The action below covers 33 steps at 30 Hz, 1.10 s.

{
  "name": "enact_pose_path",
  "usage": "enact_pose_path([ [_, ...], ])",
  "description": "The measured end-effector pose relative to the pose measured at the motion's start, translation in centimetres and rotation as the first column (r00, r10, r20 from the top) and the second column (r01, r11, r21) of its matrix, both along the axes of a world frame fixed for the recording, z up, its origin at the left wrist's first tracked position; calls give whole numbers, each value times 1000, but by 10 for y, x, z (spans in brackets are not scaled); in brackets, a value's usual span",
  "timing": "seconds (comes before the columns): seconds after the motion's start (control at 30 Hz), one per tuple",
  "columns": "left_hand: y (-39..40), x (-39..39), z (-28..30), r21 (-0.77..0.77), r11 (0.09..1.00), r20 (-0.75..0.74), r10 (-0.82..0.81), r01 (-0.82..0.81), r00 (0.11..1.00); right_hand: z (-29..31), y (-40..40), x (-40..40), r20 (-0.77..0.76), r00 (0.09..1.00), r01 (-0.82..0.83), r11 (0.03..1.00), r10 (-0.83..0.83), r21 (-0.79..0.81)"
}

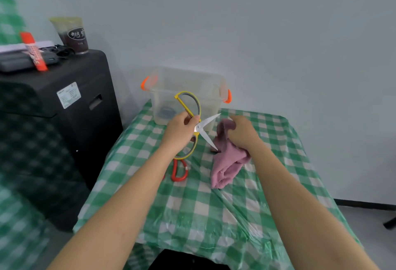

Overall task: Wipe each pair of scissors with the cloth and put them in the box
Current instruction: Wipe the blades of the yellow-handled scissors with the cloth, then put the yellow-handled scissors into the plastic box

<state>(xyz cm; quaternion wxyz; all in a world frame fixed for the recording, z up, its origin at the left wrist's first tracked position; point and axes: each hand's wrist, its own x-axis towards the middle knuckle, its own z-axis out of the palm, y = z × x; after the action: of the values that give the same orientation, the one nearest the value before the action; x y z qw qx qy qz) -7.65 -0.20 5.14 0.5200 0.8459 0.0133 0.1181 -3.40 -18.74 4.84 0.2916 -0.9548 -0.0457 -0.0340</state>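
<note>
Yellow-and-grey scissors [194,119]: held in my left hand [179,129], fingers curled round the handles near the pivot, blades spread apart and pointing right toward the cloth, probably so each blade could be reached singly.

Pink cloth [227,160]: bunched in my right hand [244,131], fingers gripping its upper fold; the rest trailed down onto the surface near the middle. One blade tip lay against it, suited to wiping.

Clear plastic box [186,96], orange latches: at the far edge of the surface, lid off, just behind the raised scissors, within easy reach for dropping them in. A dark, rounded item showed through its wall at the bottom; I could not tell whether it was a pair of scissors.

Red-handled scissors [179,171]: flat on the surface below my left wrist, partly hidden, judged still awaiting wiping.

Green-and-white checked cover [192,216]: plastic sheet over the surface.

Black cabinet [64,119], left of the surface: white label, print too small to read. Drink cup [72,34] on top bore dark lettering, illegible.
</note>
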Motion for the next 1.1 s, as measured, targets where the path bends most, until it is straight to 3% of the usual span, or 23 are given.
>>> enact_pose_path([
  [0.03, 1, 0, 0, 48, 999, 3, -5, 5, 1000, 2, -1, -2, -11, 1000, -6, 998, 7, 58],
  [0.2, 1, 3, 1, 228, 971, -51, -65, 75, 997, 30, 14, -12, 269, 963, -87, 945, -1, 316],
  [0.37, -7, 7, 4, 335, 925, -80, -161, 179, 984, 41, 24, -10, 111, 988, -137, 926, 104, 351],
  [0.57, -8, 7, 11, 450, 854, -113, -235, 261, 965, 30, 25, -6, 156, 988, -87, 896, 20, 435],
  [0.7, 0, 6, 17, 615, 711, -253, -231, 341, 939, 20, 19, -4, 149, 987, -23, 881, -54, 473],
  [0.83, 22, 10, 17, 549, 724, -338, -264, 417, 903, 16, 8, 2, 136, 982, 42, 854, -131, 518],
  [0.97, 32, 14, 15, 614, 721, -178, -272, 323, 946, 18, 7, 1, 179, 973, 38, 861, -148, 508],
  [1.1, 24, 12, 19, 746, 618, -39, -330, 247, 943, 27, 11, 5, 262, 961, -21, 921, -89, 389],
])
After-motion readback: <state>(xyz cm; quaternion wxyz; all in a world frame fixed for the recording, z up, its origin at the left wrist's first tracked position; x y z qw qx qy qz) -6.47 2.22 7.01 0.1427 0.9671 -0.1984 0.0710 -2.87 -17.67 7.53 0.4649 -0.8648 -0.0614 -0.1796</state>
